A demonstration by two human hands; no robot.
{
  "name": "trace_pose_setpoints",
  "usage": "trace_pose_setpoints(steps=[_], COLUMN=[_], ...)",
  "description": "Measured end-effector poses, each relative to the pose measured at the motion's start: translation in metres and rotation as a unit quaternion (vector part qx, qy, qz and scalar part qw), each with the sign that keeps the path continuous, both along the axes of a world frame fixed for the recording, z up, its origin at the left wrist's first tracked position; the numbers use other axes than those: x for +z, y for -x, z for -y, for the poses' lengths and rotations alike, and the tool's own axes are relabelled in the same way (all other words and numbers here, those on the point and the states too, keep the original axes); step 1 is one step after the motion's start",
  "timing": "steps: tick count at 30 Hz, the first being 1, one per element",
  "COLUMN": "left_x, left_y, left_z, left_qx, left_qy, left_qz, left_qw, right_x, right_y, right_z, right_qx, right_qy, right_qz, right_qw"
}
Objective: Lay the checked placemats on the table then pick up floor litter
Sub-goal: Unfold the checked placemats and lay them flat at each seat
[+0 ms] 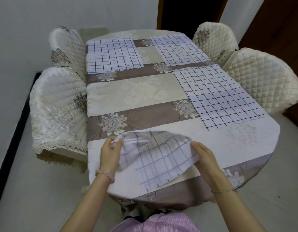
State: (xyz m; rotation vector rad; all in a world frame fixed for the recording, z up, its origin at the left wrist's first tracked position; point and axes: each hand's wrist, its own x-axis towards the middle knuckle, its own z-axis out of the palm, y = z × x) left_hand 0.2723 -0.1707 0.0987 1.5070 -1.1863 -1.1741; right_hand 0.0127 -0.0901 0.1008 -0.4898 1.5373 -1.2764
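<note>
Three white checked placemats lie flat on the table (131,92): one at the far left (113,55), one at the far right (178,49), one along the right side (218,96). A fourth checked placemat (155,156) billows above the near edge, held at both ends. My left hand (109,151) pinches its left corner. My right hand (205,156) grips its right edge, fingers curled over the cloth. Its lower edge touches the tablecloth near the front.
The table wears a beige and brown flowered cloth. Two quilted chairs (59,108) stand along the left side and two chairs (260,79) along the right. Pale floor (36,190) lies around the table; a small dark speck (279,196) sits at the right.
</note>
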Motion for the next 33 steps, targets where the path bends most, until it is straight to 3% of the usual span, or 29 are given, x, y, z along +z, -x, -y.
trace_pose_setpoints(steps=[8, 12, 16, 20, 26, 28, 30, 32, 33], left_x=[0.018, 0.015, 0.008, -0.011, -0.027, -0.027, -0.025, -0.023, -0.023], left_y=[-0.03, -0.033, -0.032, -0.042, -0.05, -0.049, -0.048, -0.046, -0.045], left_z=[0.031, 0.033, 0.022, 0.0, -0.024, -0.026, -0.026, -0.028, -0.028], left_qx=[0.059, 0.045, -0.027, -0.105, -0.196, -0.198, -0.178, -0.153, -0.142], left_qy=[0.063, 0.045, -0.071, -0.226, -0.28, -0.267, -0.258, -0.247, -0.242], left_qz=[0.014, 0.015, -0.008, -0.015, 0.026, 0.037, 0.034, 0.008, -0.004], left_qw=[0.996, 0.998, 0.997, 0.968, 0.939, 0.943, 0.949, 0.957, 0.96], right_x=[0.026, 0.031, 0.02, 0.005, -0.018, -0.024, -0.028, -0.024, -0.02], right_y=[0.023, 0.027, 0.03, 0.039, 0.058, 0.062, 0.064, 0.054, 0.044], right_z=[0.021, 0.028, 0.031, 0.031, 0.035, 0.038, 0.04, 0.038, 0.036], right_qx=[-0.022, -0.001, -0.004, -0.015, -0.028, -0.014, 0.01, 0.02, 0.024], right_qy=[0.031, 0.02, 0.001, -0.023, -0.072, -0.101, -0.134, -0.118, -0.089], right_qz=[-0.128, -0.161, -0.158, -0.164, -0.2, -0.26, -0.388, -0.494, -0.512], right_qw=[0.991, 0.987, 0.987, 0.986, 0.977, 0.96, 0.912, 0.861, 0.854])
